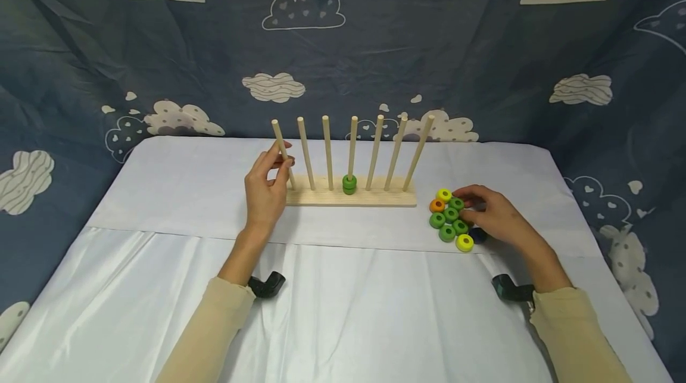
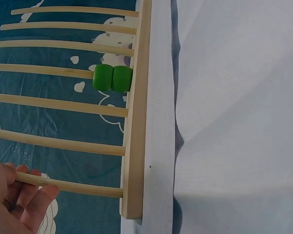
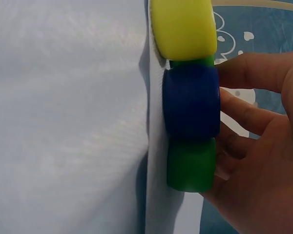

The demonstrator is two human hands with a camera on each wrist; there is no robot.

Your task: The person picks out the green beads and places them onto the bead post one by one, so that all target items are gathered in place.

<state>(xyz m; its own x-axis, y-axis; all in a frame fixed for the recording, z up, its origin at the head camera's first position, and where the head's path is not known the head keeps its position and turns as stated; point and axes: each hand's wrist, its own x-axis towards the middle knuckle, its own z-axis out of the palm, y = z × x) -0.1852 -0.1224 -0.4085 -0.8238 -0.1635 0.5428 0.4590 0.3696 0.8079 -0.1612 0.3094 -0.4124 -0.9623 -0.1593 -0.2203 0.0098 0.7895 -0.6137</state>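
A wooden stand (image 1: 321, 197) with several upright pegs stands at the table's back. My left hand (image 1: 270, 183) pinches its leftmost peg (image 2: 71, 185) partway up, between thumb and fingers. Two green beads (image 2: 103, 78) sit stacked at the foot of the middle peg (image 1: 352, 145). My right hand (image 1: 495, 216) reaches into a group of loose beads, thumb and fingers apart around its right side. Green beads (image 1: 447, 233), yellow beads (image 1: 464, 243), an orange bead (image 1: 436, 205) and a dark blue bead (image 3: 191, 102) lie there. Its fingertips are partly hidden behind beads in the right wrist view.
A white cloth (image 1: 343, 311) with a crosswise fold covers the table. Behind it hangs a dark blue curtain (image 1: 429, 43) with cloud prints. Small black devices are worn at the left wrist (image 1: 267, 285) and right wrist (image 1: 511, 289).
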